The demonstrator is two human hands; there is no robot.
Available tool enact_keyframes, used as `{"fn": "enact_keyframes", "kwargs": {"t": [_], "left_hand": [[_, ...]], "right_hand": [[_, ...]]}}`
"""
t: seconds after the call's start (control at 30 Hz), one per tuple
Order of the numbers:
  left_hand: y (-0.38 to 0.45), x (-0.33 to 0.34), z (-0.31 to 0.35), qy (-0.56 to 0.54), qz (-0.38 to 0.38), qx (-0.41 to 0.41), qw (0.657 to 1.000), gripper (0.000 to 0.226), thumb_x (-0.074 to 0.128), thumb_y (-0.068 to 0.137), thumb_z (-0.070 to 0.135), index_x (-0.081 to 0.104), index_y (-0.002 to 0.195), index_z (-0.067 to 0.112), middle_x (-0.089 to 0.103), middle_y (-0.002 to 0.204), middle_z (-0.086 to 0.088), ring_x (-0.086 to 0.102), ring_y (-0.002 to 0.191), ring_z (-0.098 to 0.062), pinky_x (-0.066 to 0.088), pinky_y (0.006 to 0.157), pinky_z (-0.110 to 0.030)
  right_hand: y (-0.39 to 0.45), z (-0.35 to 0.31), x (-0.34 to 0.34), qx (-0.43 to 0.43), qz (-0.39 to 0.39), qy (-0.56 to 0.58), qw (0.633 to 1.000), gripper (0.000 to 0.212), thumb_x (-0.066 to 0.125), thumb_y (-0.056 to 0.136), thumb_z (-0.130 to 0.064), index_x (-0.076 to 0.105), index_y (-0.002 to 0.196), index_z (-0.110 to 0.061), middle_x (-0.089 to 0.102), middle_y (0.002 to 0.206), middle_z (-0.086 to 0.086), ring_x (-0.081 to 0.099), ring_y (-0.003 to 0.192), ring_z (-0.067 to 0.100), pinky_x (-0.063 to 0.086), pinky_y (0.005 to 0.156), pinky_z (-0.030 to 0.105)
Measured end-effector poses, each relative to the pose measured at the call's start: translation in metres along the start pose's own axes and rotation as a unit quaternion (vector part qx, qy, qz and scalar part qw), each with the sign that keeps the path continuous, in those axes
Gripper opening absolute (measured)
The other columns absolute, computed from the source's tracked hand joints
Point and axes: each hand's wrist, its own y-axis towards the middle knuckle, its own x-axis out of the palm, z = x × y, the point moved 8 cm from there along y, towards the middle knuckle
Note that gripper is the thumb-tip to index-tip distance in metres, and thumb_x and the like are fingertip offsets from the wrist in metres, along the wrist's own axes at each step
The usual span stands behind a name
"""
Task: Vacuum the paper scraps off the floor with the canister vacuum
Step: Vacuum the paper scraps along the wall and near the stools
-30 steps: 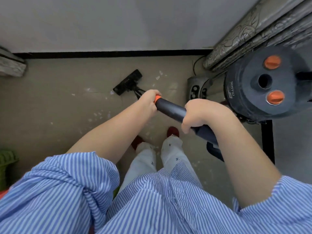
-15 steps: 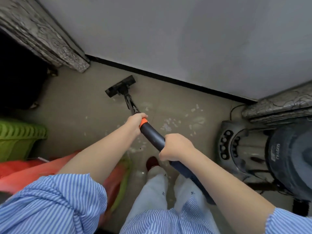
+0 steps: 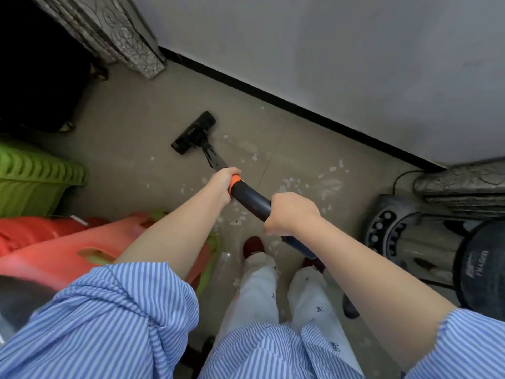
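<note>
Head view: paper scraps [image 3: 293,184] lie scattered on the tan floor [image 3: 131,127] just right of the black floor nozzle [image 3: 194,133]. Left hand [image 3: 222,181] wraps the wand [image 3: 250,199] at its orange collar; right hand [image 3: 291,213] grips lower. Canister vacuum [image 3: 482,269] sits far right.

a room in a home. a beige tiled floor [image 3: 123,127] meets a plain white wall [image 3: 328,50] along a dark skirting [image 3: 300,110]. patterned curtains [image 3: 109,31] hang at the upper left corner. a green basket [image 3: 35,173] and a red plastic stool [image 3: 54,250] crowd the left side, and a fan [image 3: 390,231] sits on the floor at right.
</note>
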Motion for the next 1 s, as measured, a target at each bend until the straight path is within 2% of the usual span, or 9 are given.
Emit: {"fn": "enact_keyframes", "kwargs": {"t": [0.13,0.27,0.4,0.53,0.63,0.73,0.8,0.83,1.0], "left_hand": [[-0.011,0.026,-0.008,0.007,-0.031,-0.002,0.999,0.021,0.053,0.090,0.012,0.044,0.071,0.008,0.049,0.069,-0.007,0.048,0.058,-0.018,0.042,0.053,-0.027],[-0.029,0.053,-0.024,0.027,-0.050,-0.004,0.998,0.014,0.055,0.088,0.012,0.047,0.078,0.006,0.051,0.073,-0.009,0.049,0.058,-0.018,0.044,0.054,-0.028],[-0.052,0.079,-0.051,0.042,-0.066,-0.015,0.997,0.018,0.055,0.089,0.012,0.047,0.074,0.006,0.052,0.072,-0.009,0.049,0.059,-0.018,0.044,0.057,-0.028],[-0.079,0.106,-0.077,0.069,-0.077,-0.020,0.994,0.013,0.054,0.090,0.011,0.051,0.079,0.005,0.051,0.071,-0.008,0.049,0.060,-0.017,0.044,0.056,-0.026],[-0.094,0.123,-0.093,0.083,-0.082,-0.024,0.993,0.019,0.053,0.091,0.010,0.049,0.073,0.007,0.050,0.069,-0.007,0.048,0.059,-0.016,0.042,0.054,-0.024],[-0.107,0.139,-0.111,0.077,-0.081,-0.027,0.993,0.009,0.054,0.090,0.012,0.057,0.097,0.007,0.052,0.072,-0.007,0.050,0.061,-0.016,0.044,0.054,-0.025],[-0.112,0.150,-0.123,0.079,-0.083,-0.029,0.993,0.031,0.056,0.089,0.013,0.056,0.120,0.009,0.052,0.074,-0.007,0.051,0.062,-0.017,0.045,0.054,-0.026],[-0.115,0.154,-0.128,0.081,-0.083,-0.030,0.993,0.032,0.056,0.089,0.013,0.055,0.120,0.009,0.053,0.074,-0.008,0.051,0.062,-0.017,0.045,0.054,-0.027],[-0.131,0.177,-0.153,0.090,-0.080,-0.048,0.992,0.009,0.058,0.088,0.014,0.052,0.089,0.007,0.054,0.075,-0.008,0.052,0.062,-0.018,0.045,0.052,-0.028]], "right_hand": [[-0.011,0.025,0.002,0.021,-0.011,0.000,1.000,0.024,0.061,0.078,-0.020,0.039,0.069,-0.016,0.044,0.069,-0.001,0.043,0.056,0.013,0.034,0.048,0.024],[-0.032,0.054,0.006,0.035,-0.031,0.018,0.999,0.021,0.063,0.078,-0.022,0.045,0.087,-0.014,0.045,0.070,-0.001,0.044,0.058,0.013,0.033,0.048,0.024],[-0.059,0.082,0.015,0.053,-0.040,0.017,0.998,0.022,0.064,0.076,-0.022,0.048,0.088,-0.014,0.047,0.070,-0.001,0.046,0.058,0.013,0.032,0.047,0.024],[-0.089,0.114,0.024,0.057,-0.042,0.020,0.997,0.019,0.064,0.074,-0.021,0.046,0.078,-0.015,0.048,0.066,-0.002,0.045,0.056,0.013,0.031,0.045,0.023],[-0.106,0.134,0.028,0.047,-0.039,0.014,0.998,0.021,0.063,0.074,-0.021,0.042,0.071,-0.016,0.046,0.065,-0.002,0.044,0.055,0.013,0.030,0.045,0.022],[-0.119,0.155,0.033,0.039,-0.034,0.009,0.999,0.024,0.063,0.075,-0.022,0.041,0.068,-0.017,0.044,0.064,-0.002,0.042,0.054,0.012,0.030,0.045,0.023],[-0.127,0.170,0.037,0.039,-0.031,0.007,0.999,0.026,0.063,0.076,-0.023,0.039,0.067,-0.017,0.044,0.064,-0.002,0.042,0.053,0.012,0.030,0.046,0.023],[-0.132,0.177,0.039,0.039,-0.032,0.008,0.999,0.026,0.063,0.076,-0.023,0.039,0.067,-0.016,0.044,0.064,-0.002,0.041,0.053,0.012,0.030,0.046,0.023],[-0.150,0.208,0.046,0.033,-0.032,0.010,0.999,0.026,0.062,0.076,-0.023,0.039,0.067,-0.017,0.043,0.065,-0.002,0.041,0.054,0.012,0.030,0.046,0.022]]}}
